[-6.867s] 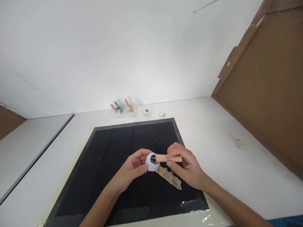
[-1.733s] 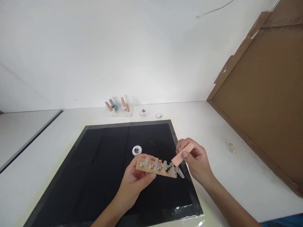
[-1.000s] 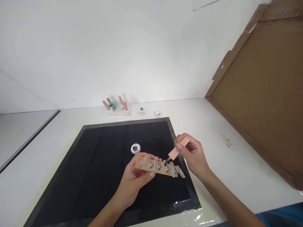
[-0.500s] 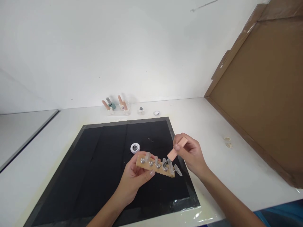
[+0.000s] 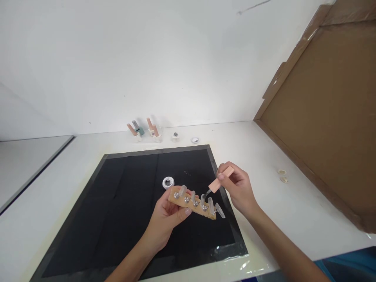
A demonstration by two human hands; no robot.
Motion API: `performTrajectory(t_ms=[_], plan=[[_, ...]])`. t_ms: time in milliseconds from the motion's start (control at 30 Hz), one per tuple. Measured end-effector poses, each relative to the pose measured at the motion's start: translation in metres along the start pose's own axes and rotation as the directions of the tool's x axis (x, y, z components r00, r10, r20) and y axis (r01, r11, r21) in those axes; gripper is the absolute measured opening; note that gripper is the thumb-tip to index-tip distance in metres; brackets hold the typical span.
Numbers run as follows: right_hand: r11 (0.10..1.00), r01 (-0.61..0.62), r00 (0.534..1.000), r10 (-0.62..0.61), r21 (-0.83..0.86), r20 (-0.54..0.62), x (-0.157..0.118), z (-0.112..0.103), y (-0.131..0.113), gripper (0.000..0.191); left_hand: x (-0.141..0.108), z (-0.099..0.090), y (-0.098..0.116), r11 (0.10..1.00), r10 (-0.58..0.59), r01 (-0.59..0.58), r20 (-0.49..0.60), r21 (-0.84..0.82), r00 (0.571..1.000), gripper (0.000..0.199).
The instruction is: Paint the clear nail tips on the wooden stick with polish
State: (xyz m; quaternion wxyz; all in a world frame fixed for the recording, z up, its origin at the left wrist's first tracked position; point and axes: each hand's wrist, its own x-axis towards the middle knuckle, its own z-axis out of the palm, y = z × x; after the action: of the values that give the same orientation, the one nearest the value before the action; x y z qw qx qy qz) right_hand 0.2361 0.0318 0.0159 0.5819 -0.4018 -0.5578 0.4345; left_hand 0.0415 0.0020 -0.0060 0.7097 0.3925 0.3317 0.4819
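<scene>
My left hand (image 5: 167, 217) grips a tan, bar-shaped stand (image 5: 192, 203) at its left end, over the black mat. Several silvery balls on the stand bear clear nail tips (image 5: 211, 206), which stick up at angles. Pinched in my right hand (image 5: 235, 184) is a peach-handled brush (image 5: 221, 179), slanting down to the left. Its dark tip meets or nearly touches a clear nail tip right of the stand's middle. A small round white pot (image 5: 168, 183) with dark contents sits on the mat just behind my left hand.
Polish bottles with peach and grey caps (image 5: 152, 129) stand by the wall, beside a small clear jar (image 5: 175, 136) and a white lid (image 5: 195, 140). Two small cream pieces (image 5: 282, 175) lie at right, near a large cardboard panel (image 5: 317, 117). The black mat (image 5: 126, 211) is taped down.
The brush has lifted slightly and its handle has turned, with the tip now at the upper part of a nail tip. My right hand has shifted slightly up and right.
</scene>
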Motion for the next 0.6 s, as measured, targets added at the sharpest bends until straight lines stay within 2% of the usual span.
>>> performTrajectory(t_ms=[200, 300, 433, 500, 600], plan=[[0.989, 0.008, 0.999, -0.013, 0.149, 0.033, 0.000, 0.000, 0.007, 0.028, 0.000, 0.001, 0.000, 1.000, -0.024, 0.024, -0.056, 0.001, 0.998, 0.027], [0.970, -0.015, 0.999, 0.025, 0.241, -0.039, 0.001, 0.001, 0.006, 0.024, 0.002, -0.002, 0.007, 0.998, -0.030, 0.023, -0.149, -0.051, 0.988, 0.033], [0.943, -0.050, 0.981, 0.108, 0.330, -0.160, 0.004, 0.000, 0.002, 0.016, 0.005, -0.016, 0.032, 0.986, 0.077, -0.113, -0.267, -0.123, 0.961, 0.030], [0.946, -0.084, 0.978, 0.140, 0.314, -0.158, 0.004, 0.001, 0.003, 0.014, 0.008, -0.026, 0.047, 0.972, 0.130, -0.184, -0.315, -0.149, 0.940, 0.029], [0.961, -0.143, 0.981, 0.169, 0.238, -0.091, 0.002, 0.005, 0.007, 0.013, 0.016, -0.045, 0.065, 0.963, 0.102, -0.186, -0.368, -0.198, 0.924, 0.026]])
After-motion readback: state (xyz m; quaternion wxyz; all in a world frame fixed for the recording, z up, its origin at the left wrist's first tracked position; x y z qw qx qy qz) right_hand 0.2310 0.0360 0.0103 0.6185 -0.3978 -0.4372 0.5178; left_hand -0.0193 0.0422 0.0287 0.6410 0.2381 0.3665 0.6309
